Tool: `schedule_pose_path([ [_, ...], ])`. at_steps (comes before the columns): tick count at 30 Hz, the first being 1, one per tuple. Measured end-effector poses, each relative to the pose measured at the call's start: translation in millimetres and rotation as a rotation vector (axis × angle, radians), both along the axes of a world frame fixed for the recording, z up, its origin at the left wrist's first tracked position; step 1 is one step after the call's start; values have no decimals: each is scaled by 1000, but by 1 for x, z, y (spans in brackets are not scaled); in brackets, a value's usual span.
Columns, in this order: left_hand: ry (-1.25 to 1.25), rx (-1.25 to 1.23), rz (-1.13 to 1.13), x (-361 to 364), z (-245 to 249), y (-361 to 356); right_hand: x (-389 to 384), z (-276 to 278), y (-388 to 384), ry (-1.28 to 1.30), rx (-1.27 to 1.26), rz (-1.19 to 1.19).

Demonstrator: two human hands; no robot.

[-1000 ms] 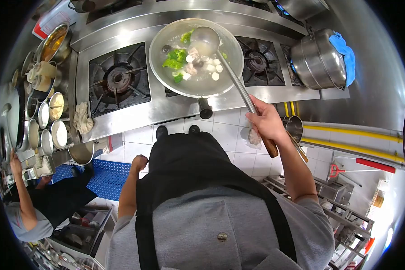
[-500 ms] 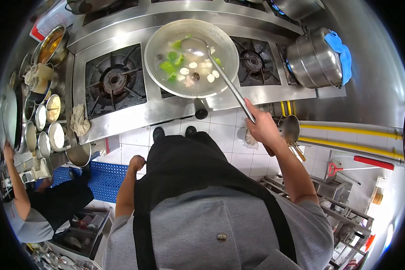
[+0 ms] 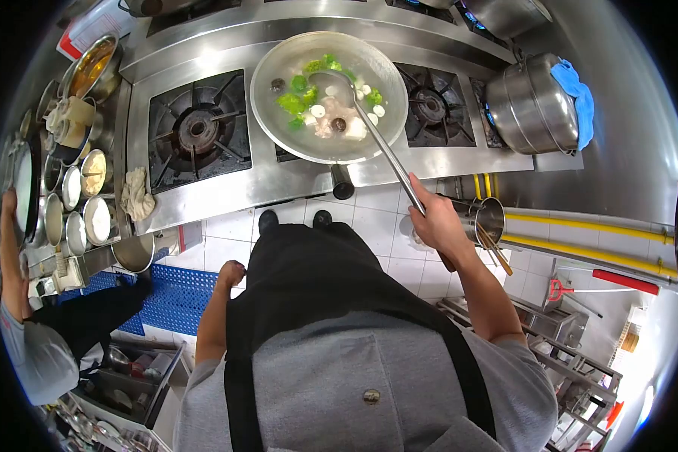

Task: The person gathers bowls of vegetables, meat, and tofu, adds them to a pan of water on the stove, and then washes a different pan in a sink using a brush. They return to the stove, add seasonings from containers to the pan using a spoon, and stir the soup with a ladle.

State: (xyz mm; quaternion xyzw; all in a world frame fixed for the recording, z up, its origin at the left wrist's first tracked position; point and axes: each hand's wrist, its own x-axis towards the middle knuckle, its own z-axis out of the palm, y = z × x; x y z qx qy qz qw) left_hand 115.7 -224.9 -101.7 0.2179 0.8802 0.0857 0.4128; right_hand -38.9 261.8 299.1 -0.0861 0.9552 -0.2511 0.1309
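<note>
My right hand (image 3: 438,220) grips the long metal handle of a ladle (image 3: 384,143). The ladle's bowl sits down in the broth of a large wok (image 3: 267,129), partly under the liquid. Around it float green broccoli (image 3: 292,103), round white slices (image 3: 318,111), dark mushroom-like pieces (image 3: 339,124) and pale chunks. The wok rests on the stove, its short dark handle (image 3: 342,182) pointing toward me. Down by my left side, away from the stove, my left hand (image 3: 232,273) hangs with curled fingers; whether it holds anything is hidden.
Bare burners (image 3: 199,130) flank the wok. A steel pot (image 3: 526,104) with a blue cloth (image 3: 574,92) stands at right. At left are several bowls (image 3: 96,220), a cloth (image 3: 137,194) and a co-worker (image 3: 45,346). A strainer (image 3: 490,220) hangs low at right.
The ladle remains in the wok, its bowl slightly deeper in the broth, and the food pieces have shifted around. The view has moved slightly. The co-worker's arm has shifted at left.
</note>
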Motion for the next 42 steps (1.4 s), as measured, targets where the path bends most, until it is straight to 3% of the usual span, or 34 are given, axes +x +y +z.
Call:
schedule_pose_path([
  [2, -15, 119, 280, 5, 9, 0, 8, 1, 3, 8, 33, -14],
  [5, -18, 80, 205, 1, 17, 3, 21, 16, 4, 4, 21, -40],
  [6, -20, -2, 409, 6, 10, 7, 24, 26, 3, -4, -24, -67],
  [7, -22, -3, 407, 5, 2, 6, 27, 34, 2, -5, -24, -69],
  [9, 17, 28, 103, 6, -24, -7, 32, 48, 0, -123, -50, -124],
  [10, 15, 29, 98, 5, -31, -11, 34, 55, -2, -125, -49, -129],
  [12, 117, 167, -197, -1, -42, -17, 37, 62, -6, -239, -27, -170],
  [13, 115, 166, -195, -2, -47, -17, 40, 62, -5, -241, -27, -168],
  [16, -18, 85, 127, -2, -46, -12, 51, 62, 1, -200, -63, -131],
  [17, -19, 84, 131, 0, -48, -12, 55, 63, 4, -105, -56, -69],
  [19, -151, 96, 432, 6, -62, -13, 58, 65, 10, -10, -50, -8],
  [20, -152, 96, 430, 11, -82, -21, 59, 66, 13, -10, 34, 33],
  [22, -53, 289, -70, 18, -115, -40, 60, 70, 14, -11, 118, 68],
  [24, -133, 198, 197, 11, -76, -28, 56, 74, 13, -35, 281, 148],
  [26, -325, 160, 720, 3, -38, -17, 52, 72, 17, -25, 352, 184],
  [28, -477, 164, 1054, -5, -10, -10, 46, 67, 22, -14, 427, 221],
  [29, -476, 164, 1054, -4, -12, -11, 43, 62, 25, 27, 462, 225],
  [31, -217, 87, 447, 1, -16, -10, 34, 52, 32, 70, 497, 237],
  [32, -217, 87, 453, 4, -23, -9, 30, 48, 36, 84, 482, 219],
  [34, -364, 32, 953, 8, -37, -6, 22, 42, 40, 87, 447, 176],
  [35, -364, 33, 955, 9, -28, -4, 18, 39, 40, 87, 448, 179],
  [37, -182, 143, 696, 9, 3, 2, 13, 35, 42, 80, 409, 147],
  [38, -182, 143, 695, 8, -4, -3, 13, 35, 42, 81, 409, 146],
  [40, -84, 95, 79, 11, -28, -18, 12, 35, 41, 51, 383, 39],
  [41, -84, 94, 83, 8, -13, -13, 14, 34, 44, 51, 381, 43],
  [42, -168, 40, 272, 3, 14, -3, 19, 33, 51, 59, 274, 37],
])
